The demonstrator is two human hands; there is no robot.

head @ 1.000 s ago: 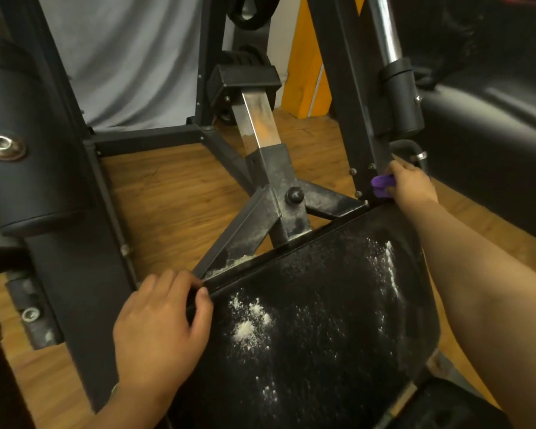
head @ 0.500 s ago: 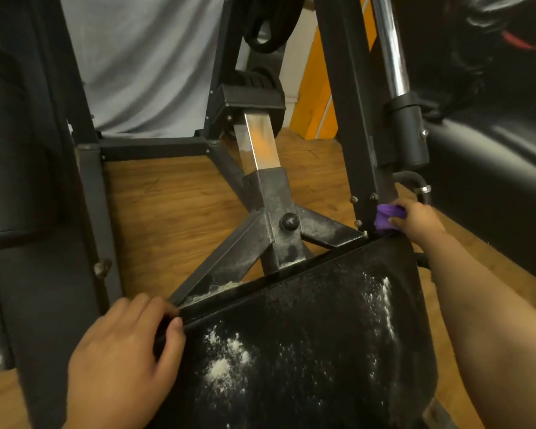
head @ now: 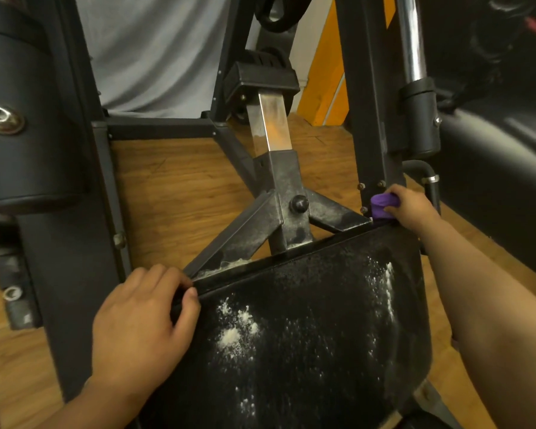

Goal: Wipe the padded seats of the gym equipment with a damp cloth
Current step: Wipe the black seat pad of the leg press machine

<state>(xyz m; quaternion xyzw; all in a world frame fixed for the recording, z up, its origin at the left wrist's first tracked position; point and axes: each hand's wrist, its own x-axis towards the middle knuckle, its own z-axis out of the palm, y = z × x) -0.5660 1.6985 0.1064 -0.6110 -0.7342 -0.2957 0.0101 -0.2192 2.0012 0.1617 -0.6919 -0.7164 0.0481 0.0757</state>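
Purple cloth (head: 381,205); black seat (head: 307,335) — white-speckled; brown wood-grain floor (head: 183,193)

Floor: warm brown wood-grain plank floor (head: 174,193), seams visible, dull sheen.
Rear: pale grey creased fabric sheet (head: 155,51), hanging.
Right of it: off-white wall strip (head: 299,57), then slanted orange board with a white edge (head: 325,78).
Far right: glossy black padded bench (head: 502,168), soft highlights along its top.
Lighting: dim, indoor.

Left hand (head: 143,320) is gripping the seat (head: 307,366) edge, thumb on top; outstretched right hand (head: 410,209) is clutching the cloth (head: 381,206).
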